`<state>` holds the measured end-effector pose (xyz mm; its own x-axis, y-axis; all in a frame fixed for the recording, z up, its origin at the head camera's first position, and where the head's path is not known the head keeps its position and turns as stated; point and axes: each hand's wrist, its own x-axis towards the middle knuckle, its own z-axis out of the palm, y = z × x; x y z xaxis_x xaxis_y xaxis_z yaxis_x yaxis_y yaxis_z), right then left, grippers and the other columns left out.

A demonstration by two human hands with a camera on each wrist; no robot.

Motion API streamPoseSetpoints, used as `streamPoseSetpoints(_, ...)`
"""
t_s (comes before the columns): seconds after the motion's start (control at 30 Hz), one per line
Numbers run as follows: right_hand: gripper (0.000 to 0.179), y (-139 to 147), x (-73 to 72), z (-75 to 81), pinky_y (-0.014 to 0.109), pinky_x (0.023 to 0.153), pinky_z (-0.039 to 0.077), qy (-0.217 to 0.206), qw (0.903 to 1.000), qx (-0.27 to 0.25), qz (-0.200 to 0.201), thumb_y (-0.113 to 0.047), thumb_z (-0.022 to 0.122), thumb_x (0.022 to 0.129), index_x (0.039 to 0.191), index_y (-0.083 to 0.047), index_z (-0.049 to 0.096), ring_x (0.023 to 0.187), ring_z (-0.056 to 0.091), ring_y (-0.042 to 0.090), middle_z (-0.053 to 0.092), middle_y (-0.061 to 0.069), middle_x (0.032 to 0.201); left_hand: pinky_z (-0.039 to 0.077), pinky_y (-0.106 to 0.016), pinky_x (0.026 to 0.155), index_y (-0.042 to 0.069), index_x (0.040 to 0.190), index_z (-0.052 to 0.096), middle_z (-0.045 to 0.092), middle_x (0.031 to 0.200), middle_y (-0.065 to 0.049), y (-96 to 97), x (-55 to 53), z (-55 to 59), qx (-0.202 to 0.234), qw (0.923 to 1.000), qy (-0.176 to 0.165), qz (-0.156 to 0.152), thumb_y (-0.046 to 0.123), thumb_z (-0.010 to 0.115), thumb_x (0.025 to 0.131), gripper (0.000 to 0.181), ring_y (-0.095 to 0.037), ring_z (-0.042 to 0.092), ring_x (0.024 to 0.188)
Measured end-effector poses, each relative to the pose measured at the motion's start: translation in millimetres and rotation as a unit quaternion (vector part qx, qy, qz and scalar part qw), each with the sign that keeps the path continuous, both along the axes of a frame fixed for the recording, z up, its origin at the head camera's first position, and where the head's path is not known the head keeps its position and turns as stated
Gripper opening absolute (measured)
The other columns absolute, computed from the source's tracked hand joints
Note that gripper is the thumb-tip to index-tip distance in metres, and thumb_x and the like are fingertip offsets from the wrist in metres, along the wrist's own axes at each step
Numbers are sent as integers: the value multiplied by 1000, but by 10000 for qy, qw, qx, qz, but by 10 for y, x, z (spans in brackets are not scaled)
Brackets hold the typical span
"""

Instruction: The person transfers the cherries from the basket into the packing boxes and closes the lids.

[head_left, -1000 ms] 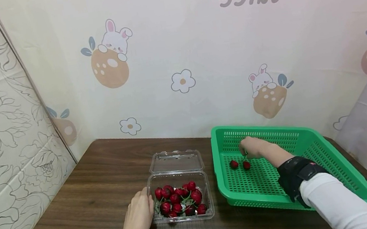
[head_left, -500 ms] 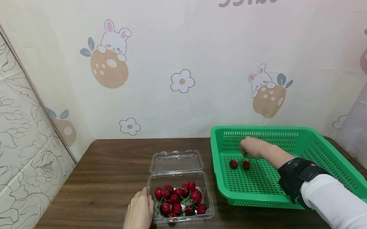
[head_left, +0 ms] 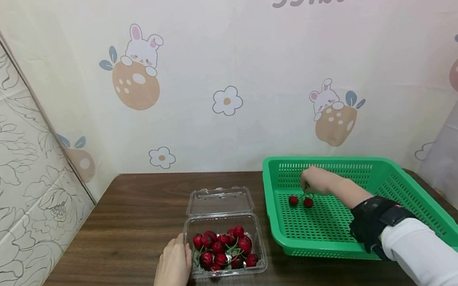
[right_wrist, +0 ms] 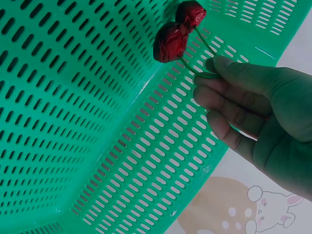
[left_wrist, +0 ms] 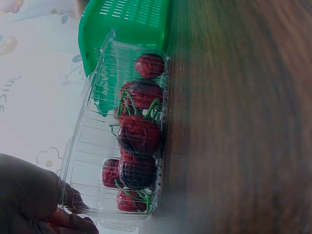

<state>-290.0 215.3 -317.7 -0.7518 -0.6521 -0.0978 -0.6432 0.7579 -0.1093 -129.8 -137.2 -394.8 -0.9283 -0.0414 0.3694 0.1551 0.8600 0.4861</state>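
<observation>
My right hand (head_left: 316,180) pinches the green stems (right_wrist: 207,74) of a pair of dark red cherries (right_wrist: 170,41) between thumb and fingertips. In the head view, the cherries (head_left: 308,202) hang or lie low inside the green basket (head_left: 321,251); whether they touch its floor I cannot tell. On the left, my left hand (head_left: 173,266) holds the side rim of a clear plastic box (head_left: 264,249), with fingers inside its wall in the left wrist view (left_wrist: 73,202). Several red cherries (head_left: 218,247) with green stems fill the bottom of this box.
The box's clear lid (head_left: 219,202) stands folded back, away from me. A dark brown wooden table (head_left: 108,246) bears the box and basket. Behind it rises a printed wall covering (head_left: 199,45), and another patterned panel (head_left: 3,143) borders the left side.
My right hand has shifted slightly away from me and to the right, and the pair of cherries has moved a little with it. The left hand and the plastic box have stayed put.
</observation>
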Motion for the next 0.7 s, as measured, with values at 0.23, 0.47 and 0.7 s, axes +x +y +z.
streamPoseSetpoints(0.23,20,8,15,66,24,51,38,78,9996,-230,131,4,60,77,60,-7,61,50,37,5,52,-4,57,41,-32,43,-6,89,56,50,65,-6,9,7,12,7,10000,26,8,1,54,80,11,-20,54,54)
streamPoseSetpoints(0.47,14,-10,50,133,26,52,42,347,9978,-508,260,4,61,77,67,-4,66,54,48,7,60,3,64,41,-33,42,-6,90,56,52,68,-8,7,11,23,6,10000,-1,30,1,53,80,12,-22,55,55)
streamPoseSetpoints(0.7,22,-86,117,184,24,50,37,373,9964,-760,43,3,59,78,60,-10,60,50,38,5,52,-4,57,40,-32,42,-7,92,56,52,68,-9,3,17,25,20,10000,-71,22,0,54,80,14,-20,54,55)
